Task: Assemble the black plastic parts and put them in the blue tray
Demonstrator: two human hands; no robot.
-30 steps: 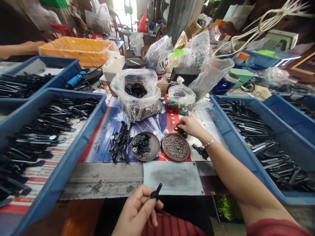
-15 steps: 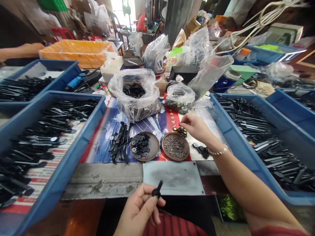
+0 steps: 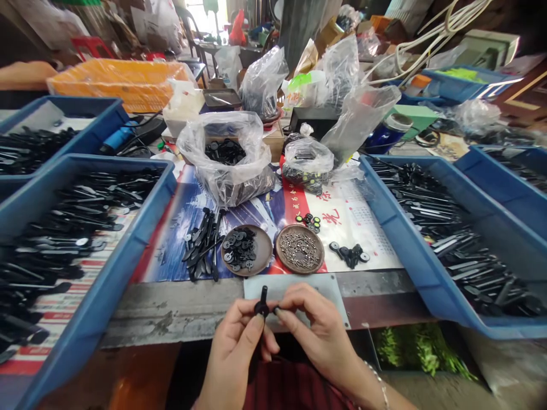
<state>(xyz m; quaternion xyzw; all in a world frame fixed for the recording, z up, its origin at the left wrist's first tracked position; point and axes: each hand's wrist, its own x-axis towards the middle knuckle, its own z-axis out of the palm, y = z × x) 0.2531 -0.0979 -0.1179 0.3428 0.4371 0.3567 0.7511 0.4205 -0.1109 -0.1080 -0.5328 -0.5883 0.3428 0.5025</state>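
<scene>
My left hand (image 3: 240, 341) pinches a black plastic part with an upright stem (image 3: 264, 296), just over the front edge of the bench. Close beside it, my right hand (image 3: 318, 324) holds a small dark piece (image 3: 277, 310) between thumb and forefinger. That piece is at the side of the black part; whether they touch I cannot tell. Beyond my hands lie a dish of small metal pins or screws (image 3: 300, 249) and a dish of black discs (image 3: 243, 250). Several black and yellow-green round pieces (image 3: 308, 221) sit behind the pin dish.
Blue trays of long black parts flank me, one on the left (image 3: 164, 171) and one on the right (image 3: 371, 171). A pile of black parts (image 3: 203, 245) and loose black discs (image 3: 350, 253) lie on the poster. Open plastic bags (image 3: 239, 185) stand behind. Another person's arm (image 3: 25, 75) shows far left.
My right hand has come back from the black and yellow-green pieces to my left hand, now with a small dark piece in its fingertips. The left hand still holds the stemmed part.
</scene>
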